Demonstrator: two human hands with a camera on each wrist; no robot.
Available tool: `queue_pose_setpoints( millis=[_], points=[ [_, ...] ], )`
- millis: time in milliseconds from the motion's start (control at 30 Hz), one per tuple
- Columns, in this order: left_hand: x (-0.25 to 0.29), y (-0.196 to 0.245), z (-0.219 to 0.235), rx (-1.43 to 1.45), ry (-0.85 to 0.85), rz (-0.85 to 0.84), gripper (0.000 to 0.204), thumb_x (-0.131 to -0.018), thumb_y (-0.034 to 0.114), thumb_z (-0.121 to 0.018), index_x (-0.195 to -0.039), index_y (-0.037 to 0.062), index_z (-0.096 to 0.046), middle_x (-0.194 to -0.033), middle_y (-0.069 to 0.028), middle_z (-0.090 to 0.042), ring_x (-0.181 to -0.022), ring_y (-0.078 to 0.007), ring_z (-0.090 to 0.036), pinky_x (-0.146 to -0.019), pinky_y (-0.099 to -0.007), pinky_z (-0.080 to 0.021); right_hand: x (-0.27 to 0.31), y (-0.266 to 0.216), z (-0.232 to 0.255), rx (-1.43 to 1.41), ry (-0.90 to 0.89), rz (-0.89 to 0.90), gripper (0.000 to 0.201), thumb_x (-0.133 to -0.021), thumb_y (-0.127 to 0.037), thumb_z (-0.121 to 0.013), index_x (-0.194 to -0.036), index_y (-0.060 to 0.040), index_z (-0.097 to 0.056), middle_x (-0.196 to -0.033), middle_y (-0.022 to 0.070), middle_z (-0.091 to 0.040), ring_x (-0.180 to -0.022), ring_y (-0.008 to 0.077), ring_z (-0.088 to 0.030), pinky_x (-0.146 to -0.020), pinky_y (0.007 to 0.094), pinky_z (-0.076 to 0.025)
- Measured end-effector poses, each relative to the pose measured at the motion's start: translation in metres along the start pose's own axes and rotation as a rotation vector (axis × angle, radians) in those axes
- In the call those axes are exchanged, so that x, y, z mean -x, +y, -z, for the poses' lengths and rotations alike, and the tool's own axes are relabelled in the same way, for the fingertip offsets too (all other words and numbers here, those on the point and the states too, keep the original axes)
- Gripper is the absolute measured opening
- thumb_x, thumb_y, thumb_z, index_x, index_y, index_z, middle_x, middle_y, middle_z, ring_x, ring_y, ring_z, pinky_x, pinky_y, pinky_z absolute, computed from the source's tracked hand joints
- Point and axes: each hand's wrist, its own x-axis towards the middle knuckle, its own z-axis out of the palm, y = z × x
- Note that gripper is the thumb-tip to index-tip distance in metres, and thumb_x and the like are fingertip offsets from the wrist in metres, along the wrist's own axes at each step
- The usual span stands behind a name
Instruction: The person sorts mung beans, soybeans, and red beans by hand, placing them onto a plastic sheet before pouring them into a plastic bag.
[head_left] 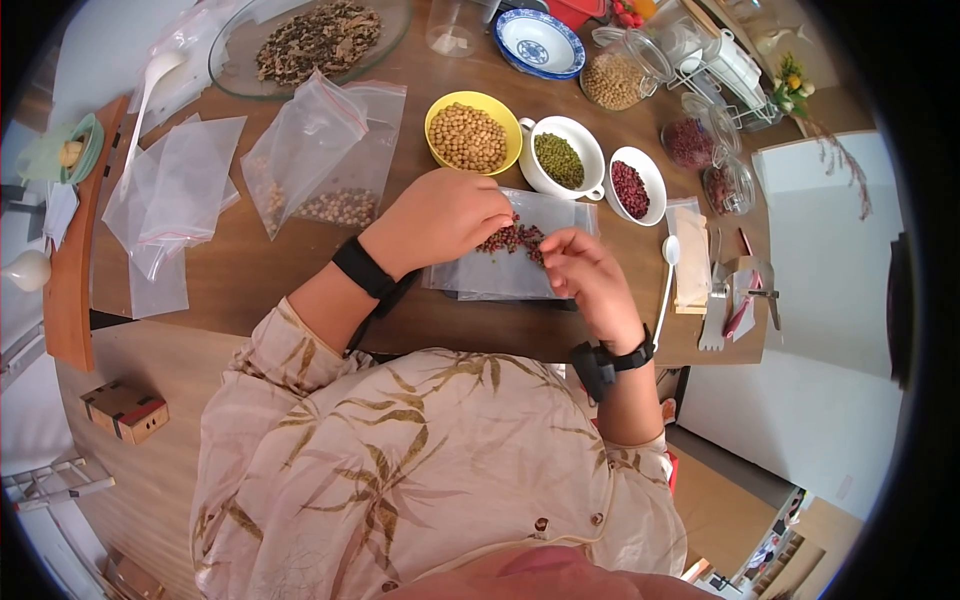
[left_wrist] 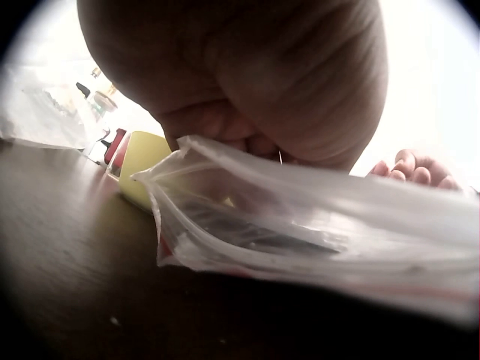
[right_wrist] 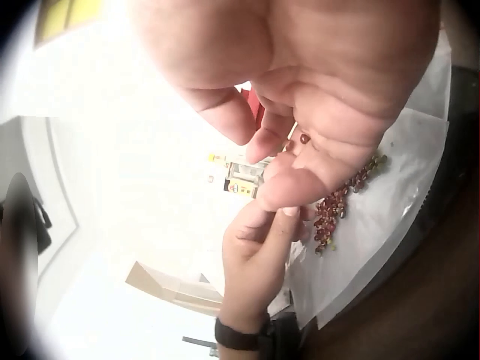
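A mix of red and green beans [head_left: 512, 238] lies spread on a clear plastic zip bag [head_left: 520, 272] in front of the person. From the left, the left hand [head_left: 436, 222] reaches over the bag, its thumb and fingers brought together at the edge of the pile; whether they pinch a bean I cannot tell. Close to the pile's right side is the right hand [head_left: 590, 278], palm turned inward and fingers curled. In the right wrist view a single red bean [right_wrist: 304, 139] shows inside those curled fingers. The bag's open mouth [left_wrist: 247, 217] stands below the left hand in the left wrist view.
Behind the bag stand a yellow bowl of chickpeas [head_left: 515, 128], a white bowl of green beans [head_left: 594, 150] and a white bowl of red beans [head_left: 655, 180]. Filled zip bags [head_left: 320, 160] lie left. A white spoon [head_left: 671, 252], glass jars [head_left: 612, 85] and a glass plate [head_left: 232, 85] surround them.
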Motion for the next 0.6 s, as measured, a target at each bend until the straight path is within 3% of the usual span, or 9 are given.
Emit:
queue_pose_setpoints(
  millis=[67, 100, 167, 200, 300, 433, 500, 533, 600],
  points=[
    [0.0, -0.001, 0.0, 0.006, 0.002, 0.005, 0.013, -0.102, 0.02, -0.076, -0.101, 0.0077, -0.078, -0.093, -0.0096, -0.073, -0.09, -0.0343, -0.072, -0.078, -0.047, -0.056, -0.006, 0.013, -0.007, 0.462, 0.082, 0.096, 0.02, -0.096, -0.003, -0.08, -0.115, -0.0036, -0.074, -0.098, 0.0044, -0.07, -0.081, 0.0207, -0.063, -0.073, 0.0356, -0.052],
    [0.0, -0.001, 0.001, 0.013, 0.005, 0.01, 0.013, -0.102, 0.02, -0.076, -0.101, 0.0077, -0.078, -0.093, -0.0095, -0.073, -0.09, -0.0342, -0.072, -0.078, -0.047, -0.056, -0.008, 0.014, -0.012, 0.46, 0.081, 0.097, 0.02, -0.096, -0.003, -0.08, -0.115, -0.0036, -0.074, -0.098, 0.0044, -0.07, -0.081, 0.0207, -0.063, -0.073, 0.0356, -0.052],
    [0.0, 0.0, 0.002, 0.013, -0.001, 0.016, 0.013, -0.102, 0.021, -0.076, -0.101, 0.0076, -0.078, -0.093, -0.0095, -0.073, -0.09, -0.0342, -0.072, -0.078, -0.0471, -0.056, -0.01, 0.01, -0.026, 0.934, 0.174, 0.354, 0.019, -0.095, -0.005, -0.081, -0.113, -0.0042, -0.076, -0.092, 0.0088, -0.067, -0.075, 0.0241, -0.061, -0.071, 0.0381, -0.052],
    [0.0, 0.001, 0.002, 0.015, -0.005, 0.022, 0.013, -0.102, 0.021, -0.075, -0.101, 0.0076, -0.078, -0.093, -0.0094, -0.073, -0.09, -0.0342, -0.072, -0.078, -0.0472, -0.056, -0.011, 0.006, -0.029, 0.971, 0.167, 0.324, 0.018, -0.095, -0.007, -0.081, -0.112, -0.0052, -0.077, -0.09, 0.0128, -0.065, -0.075, 0.0271, -0.062, -0.071, 0.0397, -0.052],
    [0.0, -0.001, 0.002, 0.015, 0.004, -0.005, 0.013, -0.102, 0.02, -0.075, -0.101, 0.0076, -0.078, -0.093, -0.0095, -0.073, -0.09, -0.0341, -0.072, -0.078, -0.0472, -0.057, -0.014, 0.009, -0.033, 1.029, 0.173, 0.36, 0.014, -0.096, -0.009, -0.08, -0.108, -0.0043, -0.075, -0.09, 0.0133, -0.065, -0.075, 0.0278, -0.063, -0.071, 0.0406, -0.052],
    [0.0, -0.001, 0.002, 0.01, 0.01, -0.002, 0.013, -0.102, 0.021, -0.075, -0.101, 0.0075, -0.078, -0.093, -0.0097, -0.073, -0.09, -0.0342, -0.072, -0.078, -0.0473, -0.056, -0.012, 0.005, -0.021, 1.038, 0.124, 0.346, 0.009, -0.101, -0.011, -0.075, -0.107, -0.0053, -0.073, -0.091, 0.0094, -0.068, -0.077, 0.0256, -0.065, -0.07, 0.0391, -0.053],
    [0.0, -0.002, 0.001, -0.001, -0.001, -0.002, 0.013, -0.102, 0.021, -0.075, -0.101, 0.0076, -0.078, -0.093, -0.0097, -0.073, -0.09, -0.0343, -0.072, -0.078, -0.0475, -0.056, -0.01, -0.004, -0.009, 0.288, 0.08, -0.061, 0.007, -0.107, -0.012, -0.068, -0.11, -0.0062, -0.071, -0.095, 0.0034, -0.07, -0.081, 0.0187, -0.067, -0.069, 0.0338, -0.053],
    [0.001, -0.002, 0.001, 0.0, 0.002, 0.001, 0.013, -0.102, 0.021, -0.075, -0.101, 0.0076, -0.078, -0.093, -0.0097, -0.073, -0.09, -0.0343, -0.072, -0.078, -0.0475, -0.056, -0.003, -0.009, -0.009, -0.039, 0.091, -0.079, 0.009, -0.11, -0.013, -0.064, -0.112, -0.0058, -0.069, -0.099, -0.0016, -0.067, -0.083, 0.0108, -0.063, -0.069, 0.0276, -0.05],
    [0.0, -0.002, 0.0, -0.001, -0.001, -0.004, 0.014, -0.102, 0.021, -0.075, -0.101, 0.0076, -0.077, -0.092, -0.0096, -0.072, -0.089, -0.0343, -0.072, -0.078, -0.0476, -0.056, -0.001, -0.014, -0.009, -0.169, 0.037, -0.073, 0.011, -0.11, -0.015, -0.065, -0.113, -0.0045, -0.069, -0.1, -0.0016, -0.067, -0.082, 0.0096, -0.061, -0.069, 0.0265, -0.049]
  ],
)
